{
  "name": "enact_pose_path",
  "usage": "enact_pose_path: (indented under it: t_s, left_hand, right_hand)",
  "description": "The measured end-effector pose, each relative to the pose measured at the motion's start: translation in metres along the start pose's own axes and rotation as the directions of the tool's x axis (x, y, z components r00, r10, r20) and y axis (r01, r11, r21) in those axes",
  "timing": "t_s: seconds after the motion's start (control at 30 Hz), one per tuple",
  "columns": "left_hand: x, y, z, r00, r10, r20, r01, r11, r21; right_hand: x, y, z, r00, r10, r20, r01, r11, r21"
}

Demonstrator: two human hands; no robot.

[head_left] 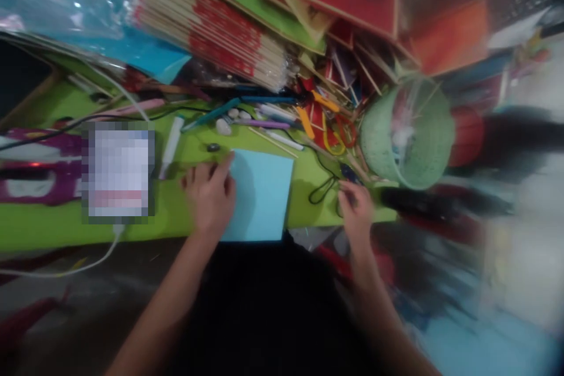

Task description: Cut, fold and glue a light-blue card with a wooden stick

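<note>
A light blue square sheet of paper (264, 194) lies on the green table top (57, 223) near its front edge. My left hand (210, 194) rests flat on the sheet's left edge, fingers stretched toward its top corner. My right hand (356, 208) lies at the table's right end, just right of the sheet, beside a black cord (324, 188). Its fingers are curled, and the blur hides whether anything is in them.
A pale green basket (408, 135) stands at the right. Pens, sticks and scissors (335, 129) clutter the back. Stacks of red and green paper and a bundle of sticks (211, 29) lie behind. A white marker (171, 144) and a white cable (88, 264) are at left.
</note>
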State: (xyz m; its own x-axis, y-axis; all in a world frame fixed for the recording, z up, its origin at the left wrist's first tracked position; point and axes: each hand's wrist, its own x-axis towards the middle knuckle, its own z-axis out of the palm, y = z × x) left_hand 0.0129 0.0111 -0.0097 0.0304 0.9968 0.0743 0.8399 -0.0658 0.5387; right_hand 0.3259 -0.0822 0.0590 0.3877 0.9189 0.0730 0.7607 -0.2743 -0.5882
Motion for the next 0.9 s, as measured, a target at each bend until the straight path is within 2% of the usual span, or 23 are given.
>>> enact_pose_path:
  t_s: [0.07,0.13,0.27,0.43,0.53,0.6,0.67,0.8,0.83,0.9]
  left_hand:
    - [0.001,0.0,-0.001,0.999,0.021,-0.026,-0.021,1.0,0.015]
    - [0.003,0.0,-0.002,0.998,0.045,-0.044,-0.043,0.998,0.049]
    - [0.004,0.0,-0.002,0.998,0.041,-0.055,-0.037,0.997,0.069]
    - [0.006,-0.001,-0.001,0.997,0.021,-0.068,-0.016,0.997,0.082]
    - [0.006,-0.001,-0.001,0.998,0.019,-0.059,-0.015,0.997,0.079]
    - [0.006,-0.001,-0.002,0.999,0.017,-0.052,-0.014,0.998,0.06]
    - [0.006,-0.001,-0.002,0.999,0.007,-0.045,-0.006,0.999,0.044]
    - [0.006,-0.001,0.0,0.998,-0.024,-0.059,0.026,0.999,0.029]
    - [0.006,0.0,0.0,0.997,-0.026,-0.066,0.028,0.999,0.024]
    - [0.006,0.001,0.0,0.997,-0.021,-0.072,0.022,1.0,0.016]
  right_hand:
    - [-0.006,0.019,-0.01,0.985,0.11,-0.136,-0.116,0.993,-0.037]
    - [-0.012,0.037,-0.014,0.952,0.237,-0.191,-0.242,0.97,-0.001]
    - [-0.016,0.057,-0.003,0.885,0.454,-0.104,-0.431,0.883,0.184]
    - [-0.007,0.063,0.011,0.804,0.579,-0.131,-0.503,0.782,0.368]
    - [-0.005,0.061,0.007,0.74,0.664,-0.105,-0.546,0.684,0.484]
    - [-0.008,0.057,0.002,0.719,0.693,-0.047,-0.576,0.633,0.517]
    - [-0.012,0.049,-0.003,0.726,0.688,-0.014,-0.581,0.624,0.522]
    - [-0.019,0.026,-0.009,0.788,0.612,-0.067,-0.482,0.68,0.553]
    - [-0.021,0.019,-0.01,0.811,0.585,-0.031,-0.473,0.686,0.553]
    - [-0.022,0.007,-0.012,0.84,0.526,0.129,-0.507,0.68,0.529]
